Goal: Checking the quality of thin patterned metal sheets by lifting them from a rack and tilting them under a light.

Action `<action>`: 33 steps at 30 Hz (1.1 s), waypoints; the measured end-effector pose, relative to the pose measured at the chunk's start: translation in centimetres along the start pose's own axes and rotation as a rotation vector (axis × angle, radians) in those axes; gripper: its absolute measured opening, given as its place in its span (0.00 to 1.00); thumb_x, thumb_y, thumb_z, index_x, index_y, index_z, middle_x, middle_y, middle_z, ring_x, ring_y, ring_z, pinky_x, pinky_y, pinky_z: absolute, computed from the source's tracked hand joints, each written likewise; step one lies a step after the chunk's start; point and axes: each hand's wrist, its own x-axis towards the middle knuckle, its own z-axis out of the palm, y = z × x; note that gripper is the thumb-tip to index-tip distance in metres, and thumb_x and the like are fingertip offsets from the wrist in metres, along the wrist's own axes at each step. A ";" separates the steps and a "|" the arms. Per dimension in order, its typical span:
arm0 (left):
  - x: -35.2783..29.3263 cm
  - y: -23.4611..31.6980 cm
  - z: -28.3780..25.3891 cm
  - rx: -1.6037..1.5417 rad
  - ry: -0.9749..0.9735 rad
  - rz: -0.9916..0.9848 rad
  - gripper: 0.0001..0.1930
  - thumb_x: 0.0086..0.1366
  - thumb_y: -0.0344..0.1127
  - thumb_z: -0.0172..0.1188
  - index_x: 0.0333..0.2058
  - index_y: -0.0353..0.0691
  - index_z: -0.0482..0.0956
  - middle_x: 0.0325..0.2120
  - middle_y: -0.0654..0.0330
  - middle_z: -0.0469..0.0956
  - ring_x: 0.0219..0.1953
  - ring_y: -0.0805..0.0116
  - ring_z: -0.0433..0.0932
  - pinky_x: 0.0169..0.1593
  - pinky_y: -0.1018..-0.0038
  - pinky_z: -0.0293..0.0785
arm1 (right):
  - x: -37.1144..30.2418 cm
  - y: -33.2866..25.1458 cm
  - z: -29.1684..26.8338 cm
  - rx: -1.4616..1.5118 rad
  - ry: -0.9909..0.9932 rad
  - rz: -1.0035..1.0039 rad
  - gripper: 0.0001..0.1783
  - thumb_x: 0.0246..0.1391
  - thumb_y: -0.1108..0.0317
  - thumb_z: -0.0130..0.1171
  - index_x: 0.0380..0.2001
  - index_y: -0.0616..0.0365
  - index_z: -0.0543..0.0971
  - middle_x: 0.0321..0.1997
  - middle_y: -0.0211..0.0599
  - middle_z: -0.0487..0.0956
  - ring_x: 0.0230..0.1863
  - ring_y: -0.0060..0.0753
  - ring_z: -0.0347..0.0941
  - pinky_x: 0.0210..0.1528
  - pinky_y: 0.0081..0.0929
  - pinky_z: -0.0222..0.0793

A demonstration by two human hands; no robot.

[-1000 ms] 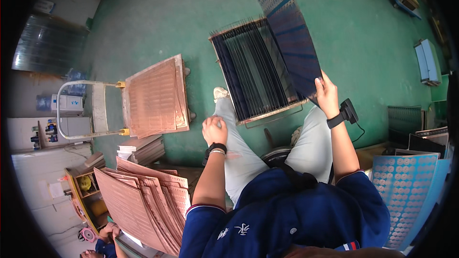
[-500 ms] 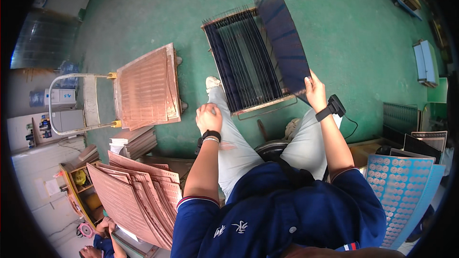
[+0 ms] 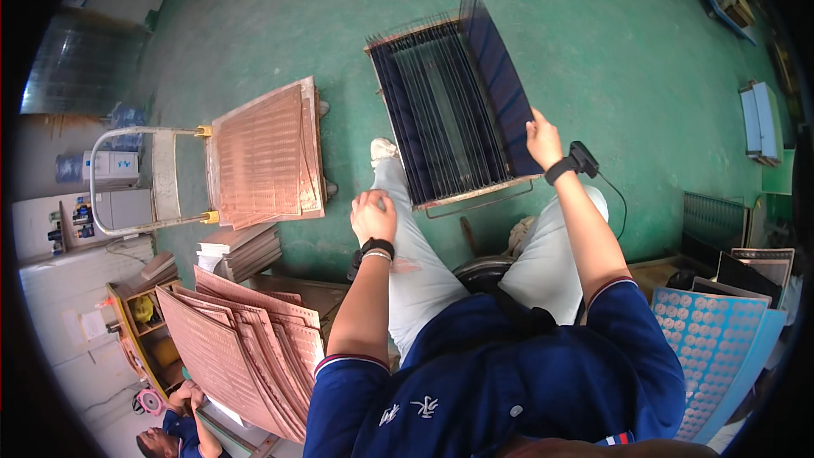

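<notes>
**Right hand (image 3: 543, 142) steadies dark panel (image 3: 496, 68) at rack's edge**

One person sits over a single rack (image 3: 475, 192) on a green floor (image 3: 610, 119), the one dark panel standing on edge at the rack's right side, taller than its neighbours. The right hand pinches its near edge between thumb and fingers, an edge grip that likely keeps the panel upright and its broad face untouched. Whether its bottom edge sits in a slot cannot be told. The left hand (image 3: 373, 216), loosely curled, rests on the left leg (image 3: 420, 284), apparently holding nothing. Many thin panels (image 3: 394, 102), too close to count, stand in a row, seemingly spaced so that their faces stay apart. To the left, one trolley (image 3: 165, 174) carries at least two overlapping copper-coloured sheets (image 3: 263, 157), laid flat, perhaps for stability. Several more leaning sheets (image 3: 237, 356), their exact number hidden, stand nearer the person. One co-worker (image 3: 178, 437) appears at lower left.
</notes>
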 end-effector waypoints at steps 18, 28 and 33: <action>0.2 -0.3 -0.1 -0.007 0.022 -0.013 0.04 0.52 0.35 0.54 0.26 0.47 0.78 0.32 0.65 0.76 0.42 0.61 0.71 0.44 0.65 0.68 | -4.3 3.4 10.3 -0.524 -0.469 0.106 0.20 0.45 0.72 0.54 0.45 0.62 0.71 0.30 0.50 0.78 0.36 0.50 0.76 0.37 0.41 0.73; 0.1 0.1 -0.1 -0.046 0.061 0.021 0.04 0.50 0.35 0.55 0.25 0.46 0.77 0.30 0.62 0.76 0.39 0.60 0.72 0.44 0.64 0.68 | -3.5 4.8 10.1 -0.430 -0.412 0.213 0.08 0.50 0.70 0.51 0.32 0.61 0.77 0.31 0.53 0.77 0.38 0.53 0.74 0.42 0.44 0.70; -0.2 0.2 0.2 -0.048 0.089 0.031 0.06 0.50 0.36 0.54 0.26 0.45 0.78 0.31 0.61 0.76 0.40 0.60 0.72 0.45 0.64 0.67 | -3.2 0.0 3.4 -0.339 -0.187 -0.156 0.06 0.50 0.72 0.48 0.25 0.62 0.72 0.21 0.56 0.75 0.26 0.58 0.73 0.27 0.47 0.70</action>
